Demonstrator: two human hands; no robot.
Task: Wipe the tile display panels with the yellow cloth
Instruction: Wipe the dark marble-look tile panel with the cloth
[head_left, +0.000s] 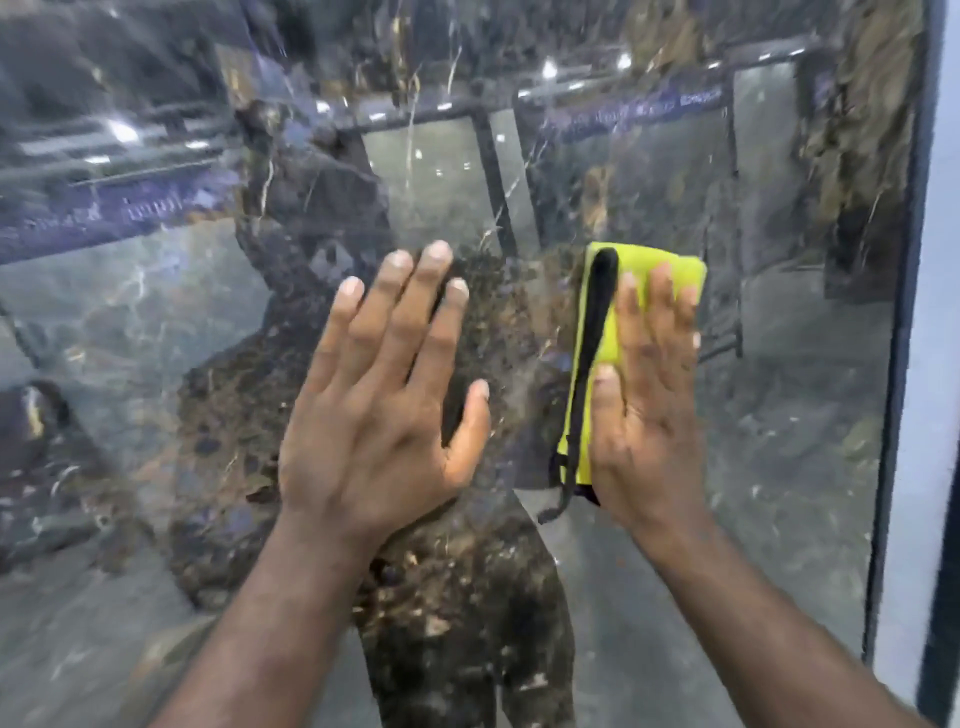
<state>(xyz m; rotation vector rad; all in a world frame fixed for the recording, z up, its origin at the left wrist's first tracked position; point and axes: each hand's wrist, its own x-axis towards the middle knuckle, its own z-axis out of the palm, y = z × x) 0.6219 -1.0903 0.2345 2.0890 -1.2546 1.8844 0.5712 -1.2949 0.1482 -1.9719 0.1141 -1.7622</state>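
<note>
yellow cloth (631, 322): folded, black-edged, flat on glossy dark tile panel (208, 322), right of centre | right hand (647, 415): fingers straight, pressing cloth | left hand (379, 410): fingers spread, flat on panel, left of cloth

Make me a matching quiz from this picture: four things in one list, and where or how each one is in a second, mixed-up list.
Things
1. left hand
2. right hand
3. yellow cloth
4. black trim

States
A. pressed flat between a palm and the tile panel
B. fingers spread on the bare panel, holding nothing
C. runs down the cloth's left edge, its end dangling below
D. lies flat on the cloth, pressing it to the panel

Pairs: 1-B, 2-D, 3-A, 4-C
</note>
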